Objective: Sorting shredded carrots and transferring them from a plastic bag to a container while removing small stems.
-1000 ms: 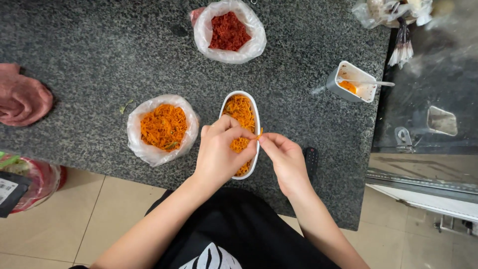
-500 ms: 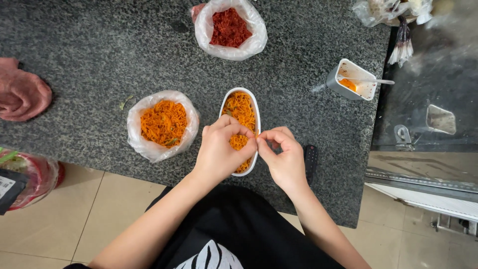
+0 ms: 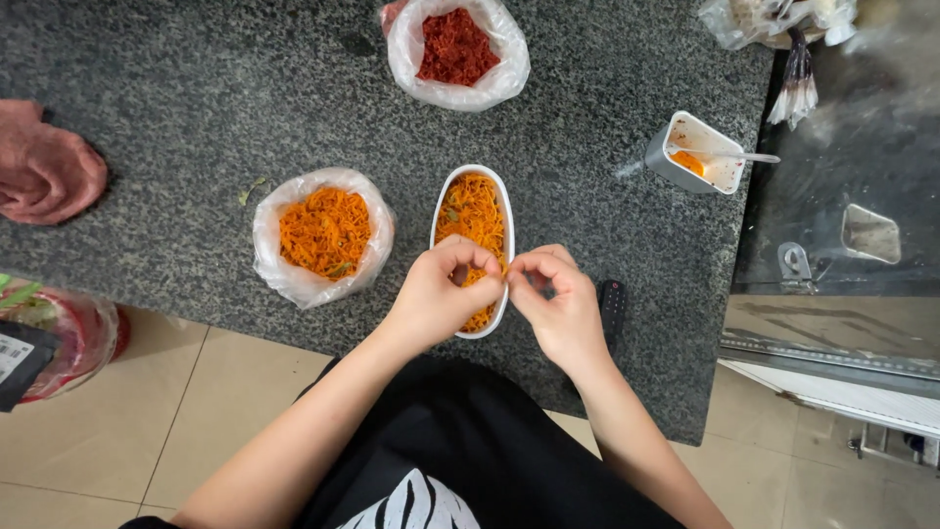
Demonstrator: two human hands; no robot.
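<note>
fingertips: those of the left hand [image 3: 441, 294] and right hand [image 3: 558, 304] meet over the near end of the oval white container [image 3: 497, 201], both sets curled in and pinched narrow on a small strand of the orange shredded food [image 3: 473, 211]; what exactly sits between them is too small to tell.

oval white container: on the dark speckled stone counter [image 3: 176, 118], near its front edge, filled with the orange shreds, its near end hidden under the left hand.

plastic bag of orange shreds [image 3: 323, 230]: just left of the container, open at the top.

plastic bag of red shreds [image 3: 455, 49]: further back on the counter, open.

small square white cup [image 3: 697, 152]: to the right, tilted, orange residue inside, a spoon handle sticking out.

pink cloth [image 3: 44, 171]: at the left edge.

small black object [image 3: 613, 304]: just beside the right hand.
</note>
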